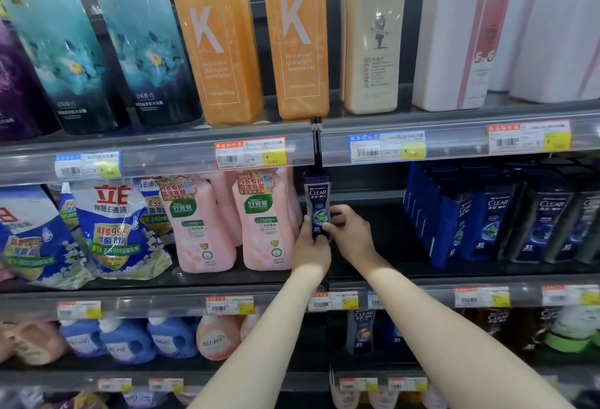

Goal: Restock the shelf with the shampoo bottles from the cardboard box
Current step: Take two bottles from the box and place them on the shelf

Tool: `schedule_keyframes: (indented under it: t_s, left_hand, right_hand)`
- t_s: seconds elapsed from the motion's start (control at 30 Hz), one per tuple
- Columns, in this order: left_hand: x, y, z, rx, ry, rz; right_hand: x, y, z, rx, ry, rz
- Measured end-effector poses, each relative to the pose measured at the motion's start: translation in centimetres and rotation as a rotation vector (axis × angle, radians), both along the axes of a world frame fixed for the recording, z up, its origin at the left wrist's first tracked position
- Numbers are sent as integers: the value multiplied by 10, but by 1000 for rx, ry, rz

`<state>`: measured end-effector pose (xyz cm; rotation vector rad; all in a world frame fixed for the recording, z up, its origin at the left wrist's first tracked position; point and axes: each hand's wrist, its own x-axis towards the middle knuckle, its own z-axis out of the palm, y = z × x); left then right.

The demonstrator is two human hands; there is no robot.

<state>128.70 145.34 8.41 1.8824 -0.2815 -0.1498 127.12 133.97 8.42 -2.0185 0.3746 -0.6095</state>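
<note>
A dark blue CLEAR shampoo bottle (317, 201) stands upright at the left end of the middle shelf's right bay. Both hands grip its lower half: my left hand (311, 251) from below and the left, my right hand (352, 235) from the right with the thumb across the label. The bay floor (373, 265) beside it is dark and bare up to a row of several CLEAR bottles (493, 217) at the right. The cardboard box is out of view.
Pink detergent bottles (266, 220) stand just left of the held bottle, with blue-white refill bags (110, 226) further left. Tall orange bottles (295, 41) sit on the shelf above. Price rails (422, 145) front each shelf. More CLEAR bottles (362, 330) stand one shelf below.
</note>
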Motion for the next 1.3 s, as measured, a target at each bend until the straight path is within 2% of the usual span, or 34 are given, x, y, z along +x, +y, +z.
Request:
schedule_keyframes:
  t_s: [0.23,0.67,1.07,1.3]
  left_hand:
    - [4,-1,-5,-13,-1,-19]
    - [6,-2,-13,107,-88,-37]
    - [10,-1,-7,108,-46,-42]
    - [10,3,2,131,-10,-69]
  right_hand:
    - [5,-2,0,-30,1,13]
    - [3,-7,-6,-10,69,6]
    - [1,0,0,-20,111,-32]
    - [-2,3,6,51,135,-67]
